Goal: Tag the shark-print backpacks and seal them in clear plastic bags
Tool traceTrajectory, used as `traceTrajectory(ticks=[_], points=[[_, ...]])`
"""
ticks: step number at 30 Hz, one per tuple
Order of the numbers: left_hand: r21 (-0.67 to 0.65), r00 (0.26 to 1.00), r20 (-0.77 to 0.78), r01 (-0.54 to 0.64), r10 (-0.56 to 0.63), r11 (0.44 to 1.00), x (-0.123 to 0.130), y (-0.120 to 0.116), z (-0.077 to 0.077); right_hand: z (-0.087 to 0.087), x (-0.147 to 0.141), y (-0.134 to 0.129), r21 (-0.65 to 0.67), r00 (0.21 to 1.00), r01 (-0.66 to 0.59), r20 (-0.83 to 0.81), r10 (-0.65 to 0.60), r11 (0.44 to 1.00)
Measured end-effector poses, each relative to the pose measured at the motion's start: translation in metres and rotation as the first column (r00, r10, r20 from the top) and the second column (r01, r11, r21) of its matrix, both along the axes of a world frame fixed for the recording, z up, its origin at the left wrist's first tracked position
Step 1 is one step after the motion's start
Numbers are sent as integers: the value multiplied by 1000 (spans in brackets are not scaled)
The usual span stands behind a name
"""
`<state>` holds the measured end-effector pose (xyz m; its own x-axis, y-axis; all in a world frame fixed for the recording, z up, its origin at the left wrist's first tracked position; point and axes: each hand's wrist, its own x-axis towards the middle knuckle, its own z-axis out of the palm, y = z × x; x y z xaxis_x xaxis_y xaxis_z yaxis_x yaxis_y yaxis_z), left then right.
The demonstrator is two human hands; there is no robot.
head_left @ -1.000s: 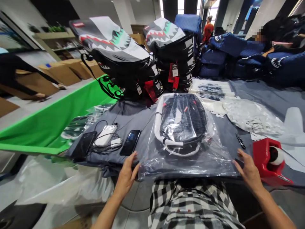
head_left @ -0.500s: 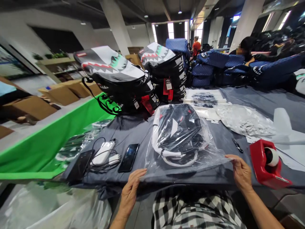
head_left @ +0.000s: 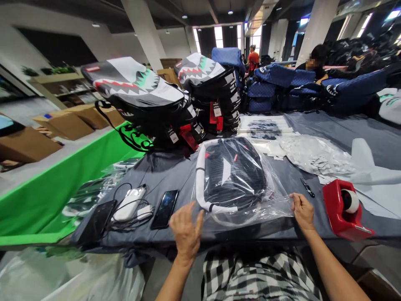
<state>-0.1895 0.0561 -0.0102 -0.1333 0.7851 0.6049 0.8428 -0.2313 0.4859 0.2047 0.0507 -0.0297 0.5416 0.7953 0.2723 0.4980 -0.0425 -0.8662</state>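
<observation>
A black backpack [head_left: 236, 171] with white straps lies inside a clear plastic bag [head_left: 266, 213] on the grey cloth-covered table [head_left: 184, 167]. My right hand [head_left: 303, 211] pinches the bag's near right corner. Near the bag's front left corner is my left hand [head_left: 186, 232], slightly blurred, its thumb and fingers apart and nothing seen between them. A black phone [head_left: 165, 209] lies to the left of that hand. To the right of my right hand stands a red tape dispenser [head_left: 336, 209], with a small black cutter [head_left: 308, 188] behind it.
Stacked shark-print backpacks [head_left: 134, 88] stand at the back left, blue bags [head_left: 275, 79] behind. A white charger [head_left: 128, 205] with tangled cables sits at the left. Plastic bags [head_left: 313, 154] and white sheets lie back right. Two people are farther off.
My left hand has let go of the bag's edge and opened, moving inward. The bag's near edge has drawn back from a taut line, my right hand still pinching it. The view has shifted slightly.
</observation>
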Motion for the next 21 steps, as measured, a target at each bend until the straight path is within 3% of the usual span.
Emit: traceTrajectory(ticks=[3, 5, 11, 17, 21], points=[[-22, 935, -233, 271, -268, 962, 34, 0, 15, 5, -2, 0, 2, 1000, 9, -18, -9, 1000], [-98, 896, -263, 343, -357, 934, 51, 3, 24, 8, -3, 0, 3, 999, 16, -43, -15, 1000], [-253, 867, -173, 419, -467, 872, 54, 4, 40, 8, -1, 1, 30, 998, -18, -68, 20, 999], [-323, 843, -98, 475, -528, 819, 43, -3, 30, 2, 2, 0, 32, 997, -26, -77, 29, 999], [-339, 859, 13, 485, -512, 806, 42, 6, 31, 2, 3, -2, 38, 993, -30, -114, 34, 999]])
